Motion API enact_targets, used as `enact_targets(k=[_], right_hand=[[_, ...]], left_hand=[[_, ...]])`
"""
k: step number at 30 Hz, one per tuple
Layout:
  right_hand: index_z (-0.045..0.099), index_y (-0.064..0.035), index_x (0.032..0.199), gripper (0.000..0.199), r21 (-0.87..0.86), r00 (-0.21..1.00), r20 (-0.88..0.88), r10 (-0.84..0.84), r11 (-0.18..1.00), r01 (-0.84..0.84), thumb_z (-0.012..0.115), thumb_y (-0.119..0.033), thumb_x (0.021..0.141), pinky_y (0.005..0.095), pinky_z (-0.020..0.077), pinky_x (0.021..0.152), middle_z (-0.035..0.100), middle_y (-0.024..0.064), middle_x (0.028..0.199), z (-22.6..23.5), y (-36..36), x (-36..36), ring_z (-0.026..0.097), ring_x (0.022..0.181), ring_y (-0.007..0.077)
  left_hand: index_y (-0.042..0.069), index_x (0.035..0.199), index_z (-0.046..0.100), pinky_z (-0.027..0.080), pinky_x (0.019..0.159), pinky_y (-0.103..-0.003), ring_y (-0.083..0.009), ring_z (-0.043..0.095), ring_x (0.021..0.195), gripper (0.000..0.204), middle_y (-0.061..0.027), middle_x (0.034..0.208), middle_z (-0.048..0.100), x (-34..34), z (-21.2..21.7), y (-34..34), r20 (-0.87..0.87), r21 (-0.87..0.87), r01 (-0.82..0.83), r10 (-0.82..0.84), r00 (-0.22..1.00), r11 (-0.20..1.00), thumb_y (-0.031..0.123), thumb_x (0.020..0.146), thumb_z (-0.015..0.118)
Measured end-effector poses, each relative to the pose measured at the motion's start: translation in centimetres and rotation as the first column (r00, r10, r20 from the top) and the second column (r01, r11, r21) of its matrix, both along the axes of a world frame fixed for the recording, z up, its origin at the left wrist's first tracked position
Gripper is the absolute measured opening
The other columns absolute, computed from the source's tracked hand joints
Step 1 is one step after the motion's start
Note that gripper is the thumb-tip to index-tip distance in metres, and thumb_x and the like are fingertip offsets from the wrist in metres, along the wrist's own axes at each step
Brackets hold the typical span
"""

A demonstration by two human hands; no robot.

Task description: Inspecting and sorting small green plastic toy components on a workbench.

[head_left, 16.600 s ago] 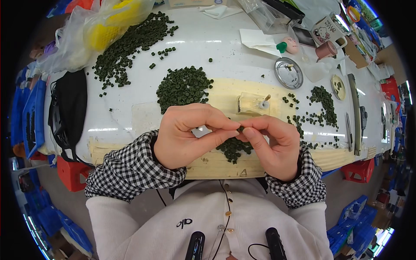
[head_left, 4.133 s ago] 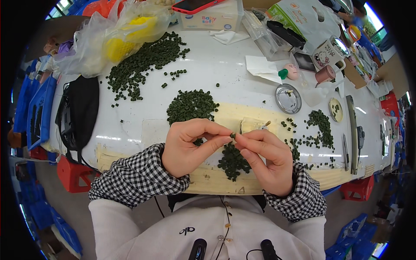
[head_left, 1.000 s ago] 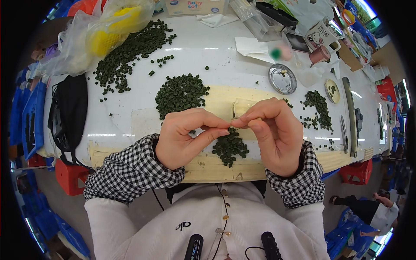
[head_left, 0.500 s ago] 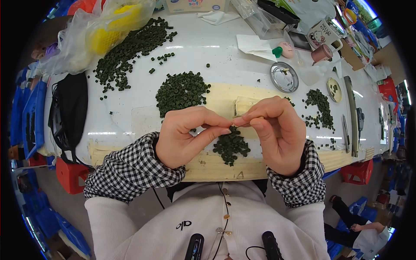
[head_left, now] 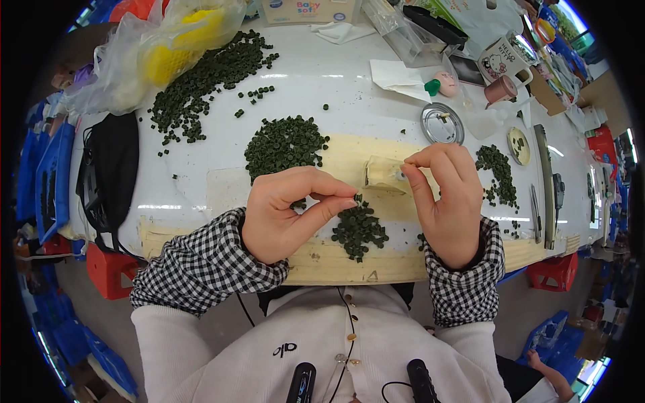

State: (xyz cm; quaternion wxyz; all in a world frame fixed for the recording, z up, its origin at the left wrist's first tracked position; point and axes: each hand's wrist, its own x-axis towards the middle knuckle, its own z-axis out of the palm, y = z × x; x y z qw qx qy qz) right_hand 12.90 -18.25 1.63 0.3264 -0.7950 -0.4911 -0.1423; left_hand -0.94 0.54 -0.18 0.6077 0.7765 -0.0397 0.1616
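My left hand (head_left: pixel 289 211) pinches a small dark green part (head_left: pixel 358 198) between thumb and forefinger. It is held over a small heap of dark green parts (head_left: pixel 360 232) near the table's front edge. My right hand (head_left: pixel 447 205) is closed in a pinch at the right end of a small cream-coloured block (head_left: pixel 381 174); something tiny and pale shows at the fingertips, too small to name. A larger round heap of the same green pieces (head_left: pixel 282 144) lies beyond my left hand.
A big spread of green parts (head_left: pixel 215 77) lies far left, beside a clear plastic bag (head_left: pixel 121 70). To the right are a round metal lid (head_left: pixel 442 123), another green heap (head_left: pixel 497 174), tweezers (head_left: pixel 535 211) and a mug (head_left: pixel 500 60). A black bag (head_left: pixel 107 178) lies at the left edge.
My right hand has moved right and away from my left fingertips, to the cream-coloured block. The left hand stays almost in place, and the green part at its fingertips now shows.
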Motion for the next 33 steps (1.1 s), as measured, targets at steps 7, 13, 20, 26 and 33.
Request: enact_targets(k=[7, 13, 20, 26, 33], right_hand=[[0.068, -0.0022, 0.091, 0.020, 0.171, 1.000, 0.003, -0.009, 0.985, 0.008, 0.074, 0.002, 0.072, 0.0318, 0.0452, 0.060, 0.059, 0.0083, 0.079, 1.2, -0.2, -1.7, 0.056, 0.069, 0.0241], [0.068, 0.0002, 0.106, 0.029, 0.198, 0.898, -0.343, 0.276, 0.956, -0.218, 0.070, 0.005, 0.077, 0.0270, 0.0483, 0.058, 0.063, 0.0096, 0.083, 0.3, 0.5, -3.6, 0.060, 0.066, 0.0193], [0.063, 0.0008, 0.118, 0.036, 0.224, 0.757, -0.540, 0.369, 0.930, -0.293, 0.064, 0.006, 0.082, 0.0250, 0.0501, 0.064, 0.063, 0.0115, 0.089, -0.5, 0.6, -4.0, 0.062, 0.072, 0.0193], [0.061, 0.0025, 0.119, 0.040, 0.169, 0.844, -0.362, 0.395, 0.919, -0.357, 0.066, 0.008, 0.080, 0.0270, 0.0516, 0.066, 0.063, 0.0133, 0.091, -0.6, 0.8, -3.8, 0.063, 0.074, 0.0226], [0.061, 0.0046, 0.119, 0.044, 0.156, 0.891, -0.182, 0.416, 0.907, -0.391, 0.066, 0.011, 0.075, 0.0294, 0.0528, 0.066, 0.063, 0.0152, 0.092, -1.2, 0.9, -3.5, 0.063, 0.075, 0.0248]], left_hand=[[-0.006, 0.099, 0.065, 0.049, 0.075, -0.025, -0.0149, 0.062, 0.082, 0.016, -0.0113, 0.089, 0.066, -0.3, 0.1, 0.1, 0.014, -0.027, -0.030, 0.030, 0.999, 0.999, -0.009, 0.083, 0.064], [-0.005, 0.098, 0.065, 0.048, 0.074, -0.025, -0.0148, 0.062, 0.081, 0.016, -0.0113, 0.089, 0.066, -0.3, -0.1, 0.0, 0.027, -0.050, -0.046, 0.047, 0.998, 0.998, -0.009, 0.083, 0.065], [-0.002, 0.099, 0.068, 0.052, 0.072, -0.024, -0.0139, 0.066, 0.079, 0.014, -0.0111, 0.086, 0.068, -0.2, -0.8, 0.2, 0.076, -0.046, -0.058, 0.061, 0.995, 0.997, -0.002, 0.085, 0.065], [-0.003, 0.098, 0.068, 0.052, 0.071, -0.023, -0.0126, 0.067, 0.079, 0.013, -0.0108, 0.086, 0.069, -0.5, -0.8, -0.2, -0.001, -0.145, -0.071, 0.071, 0.997, 0.987, -0.002, 0.085, 0.065], [-0.005, 0.099, 0.065, 0.052, 0.072, -0.025, -0.0133, 0.063, 0.079, 0.013, -0.0113, 0.089, 0.066, -0.8, -0.6, -0.2, -0.093, -0.202, -0.043, 0.024, 0.995, 0.978, -0.007, 0.087, 0.062]])
